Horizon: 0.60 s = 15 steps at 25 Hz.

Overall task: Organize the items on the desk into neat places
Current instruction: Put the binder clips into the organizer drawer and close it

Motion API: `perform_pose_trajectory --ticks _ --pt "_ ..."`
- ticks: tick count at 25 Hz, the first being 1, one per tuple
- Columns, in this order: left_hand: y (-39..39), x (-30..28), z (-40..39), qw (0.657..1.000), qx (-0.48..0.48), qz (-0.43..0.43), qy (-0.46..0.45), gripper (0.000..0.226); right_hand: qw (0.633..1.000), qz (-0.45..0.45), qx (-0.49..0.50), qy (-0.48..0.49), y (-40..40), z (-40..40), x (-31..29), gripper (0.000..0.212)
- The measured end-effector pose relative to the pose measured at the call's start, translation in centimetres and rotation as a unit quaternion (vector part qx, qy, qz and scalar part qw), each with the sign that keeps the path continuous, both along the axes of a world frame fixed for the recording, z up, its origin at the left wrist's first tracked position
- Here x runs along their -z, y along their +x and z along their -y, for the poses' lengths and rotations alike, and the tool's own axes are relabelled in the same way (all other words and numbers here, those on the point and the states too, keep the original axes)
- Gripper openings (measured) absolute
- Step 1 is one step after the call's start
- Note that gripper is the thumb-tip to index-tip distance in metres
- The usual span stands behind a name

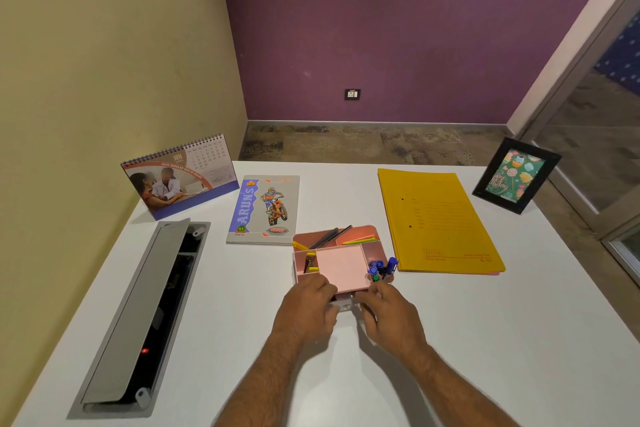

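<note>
A pink desk organizer (341, 269) sits at the middle of the white desk (485, 340). Dark pencils (329, 237) and coloured sticks lie in its back tray, blue-capped pens (382, 267) stand at its right, and a yellow-and-black clip lies in its left slot. My left hand (306, 310) and my right hand (389, 310) are both at the organizer's front edge, fingers curled around a small clear drawer (343, 303) between them. What lies in the drawer is hidden.
A notebook with a motorbike cover (265, 210) lies left of the organizer, and a yellow file folder (438, 222) to its right. A desk calendar (180, 177) stands back left, a framed card (516, 175) back right. An open cable hatch (145, 315) runs along the left side.
</note>
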State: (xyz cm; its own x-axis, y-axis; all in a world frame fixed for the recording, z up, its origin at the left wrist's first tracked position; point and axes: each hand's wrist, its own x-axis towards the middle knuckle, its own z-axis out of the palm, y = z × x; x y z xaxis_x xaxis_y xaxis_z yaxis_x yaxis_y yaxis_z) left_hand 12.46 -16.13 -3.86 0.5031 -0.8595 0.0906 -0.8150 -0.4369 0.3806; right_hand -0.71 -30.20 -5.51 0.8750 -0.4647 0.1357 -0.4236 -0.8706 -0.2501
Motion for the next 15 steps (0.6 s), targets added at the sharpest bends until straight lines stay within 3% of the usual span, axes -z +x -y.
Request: perform_pose_trajectory --ticks 15 --pt "0.23 0.23 0.69 0.998 -0.008 0.038 0.042 0.033 0.996 -0.056 -0.021 -0.067 -0.60 -0.81 0.49 0.052"
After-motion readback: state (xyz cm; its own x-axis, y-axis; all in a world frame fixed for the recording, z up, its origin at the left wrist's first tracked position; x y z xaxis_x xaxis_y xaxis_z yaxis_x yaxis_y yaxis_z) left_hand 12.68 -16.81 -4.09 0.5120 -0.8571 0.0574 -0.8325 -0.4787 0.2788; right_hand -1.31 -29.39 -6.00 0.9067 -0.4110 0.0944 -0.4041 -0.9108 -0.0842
